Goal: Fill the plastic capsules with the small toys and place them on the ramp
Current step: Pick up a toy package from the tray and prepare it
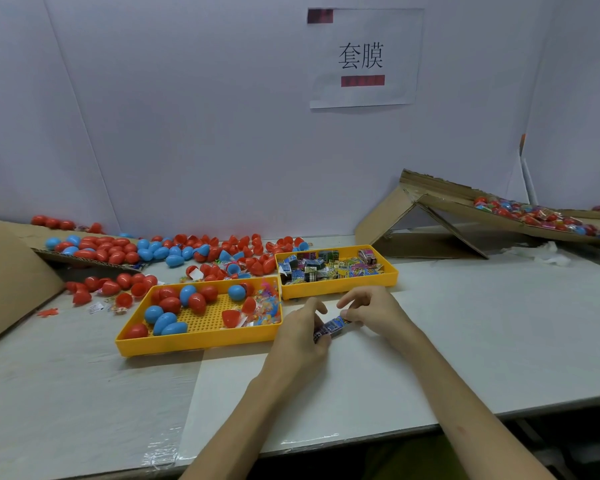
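On the white desk [465, 323], the brown cardboard ramp [458, 210] is set well right of the yellow plastic tray [194, 344] of red and blue plastic capsules [168, 322]. Just right of that tray, a small printed toy packet [331, 325] is pinched between left grip [300, 337] and right grip [371, 310]. It may be dropped if either pinch is loosened.

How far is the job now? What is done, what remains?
Done: a heap of capsules lies on the cardboard ramp. In hand: left hand and right hand hold one printed packet. Left: many red and blue capsules in the yellow tray and behind it.
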